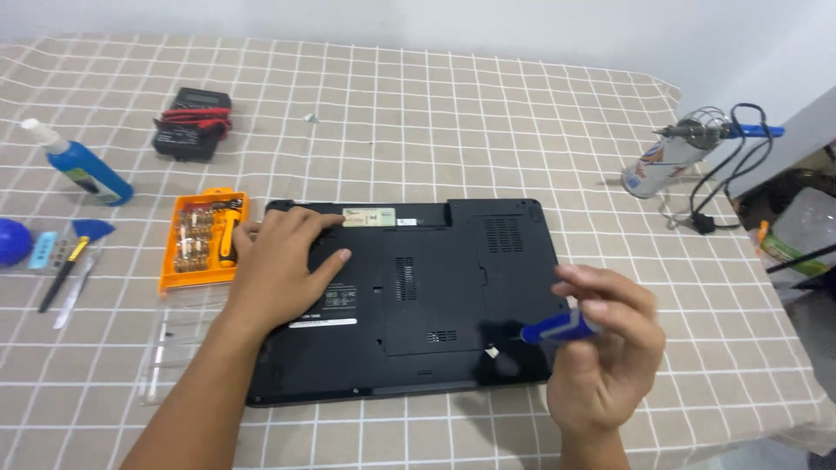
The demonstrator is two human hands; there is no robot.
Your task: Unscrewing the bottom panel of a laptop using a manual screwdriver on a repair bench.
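While the left hand lies flat, fingers spread, on the upturned black laptop at the cloth's centre, the right hand at four o'clock pinches a blue-handled screwdriver over the laptop's right edge. An orange bit set sits at nine o'clock, touching the left hand's knuckles.

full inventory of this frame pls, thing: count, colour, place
laptop: 1, black, upside down, centre
bit set: 1, orange case, left of laptop
clear lid: 1, transparent, below bit set
multimeter: 1, black, red leads, far left
bottle: 1, blue, left
brush: 1, blue and black, left edge
soldering iron: 1, blue handle, far right on stand
tablecloth: 1, beige checked
left hand: flat on laptop
right hand: holds blue screwdriver
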